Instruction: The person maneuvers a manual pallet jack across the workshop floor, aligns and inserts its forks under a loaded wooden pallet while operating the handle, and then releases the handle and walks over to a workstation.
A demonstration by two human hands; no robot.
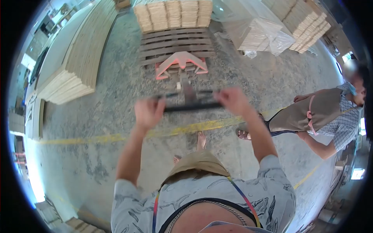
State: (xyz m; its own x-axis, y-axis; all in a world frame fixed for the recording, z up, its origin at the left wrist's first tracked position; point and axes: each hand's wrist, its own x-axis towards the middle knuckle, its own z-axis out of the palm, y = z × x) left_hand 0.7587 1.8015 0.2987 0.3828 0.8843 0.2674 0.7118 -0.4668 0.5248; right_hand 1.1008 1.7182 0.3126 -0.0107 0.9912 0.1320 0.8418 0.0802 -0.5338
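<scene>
In the head view, both hands grip the black handle bar (192, 106) of a pallet jack. My left hand (149, 112) is closed round the bar's left end, and my right hand (234, 101) round its right end. Slight motion blur softens both hands and the handle. Beyond them, the jack's red-orange frame (182, 59) meets a wooden pallet (176, 43); its forks are hidden underneath. Stacks of pale wood sheets (175, 15) stand on the pallet's far part.
A long stack of boards (74, 58) lies to the left. Plastic-wrapped wood stacks (264, 35) stand at the back right. Close on the right is a person in a brown apron (311, 110). A yellow floor line (186, 128) crosses in front of my bare feet (202, 139).
</scene>
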